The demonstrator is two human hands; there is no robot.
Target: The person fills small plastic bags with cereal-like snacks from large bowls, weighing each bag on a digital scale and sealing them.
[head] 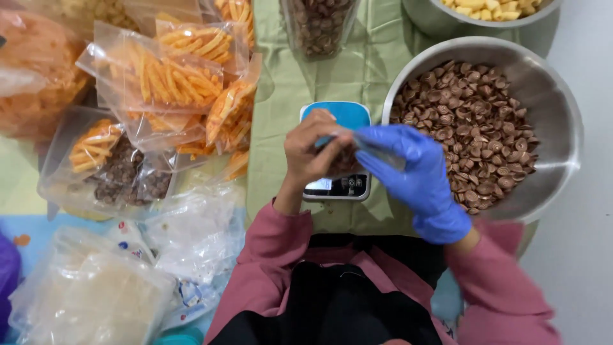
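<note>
Bare left hand (314, 148) curled over the top of a small clear bag (345, 158) of brown snacks, fingers bent and pinched on its upper edge. Gloved right hand (415, 172), in blue, closed on the other side of the same bag, thumb and forefinger nipping the plastic, remaining fingers loosely folded beneath. Bag held between both hands directly above a small scale (337, 153) with a blue top; cannot tell whether resting on it or just lifted clear.

Just right of the scale, a wide steel bowl (555, 128) heaped with brown swirl-patterned snacks (476, 131). Behind that, a second steel bowl (447, 22) of pale yellow pieces, partly cut off by the top edge. Straight beyond the scale, an upright clear bag of the brown snacks (319, 25).

Underneath, a pale green cloth (281, 96), creased in folds. To the left, a pile of sealed bags of orange sticks (172, 76), one bag mixing orange sticks with brown pieces (108, 166), and a larger bag of orange crisps (35, 70) at the far edge. Nearer, a loose heap of empty clear bags (191, 236) and a bag of whitish contents (89, 300). Light floor (581, 255) on the right. Pink sleeves and a dark apron at the bottom.
</note>
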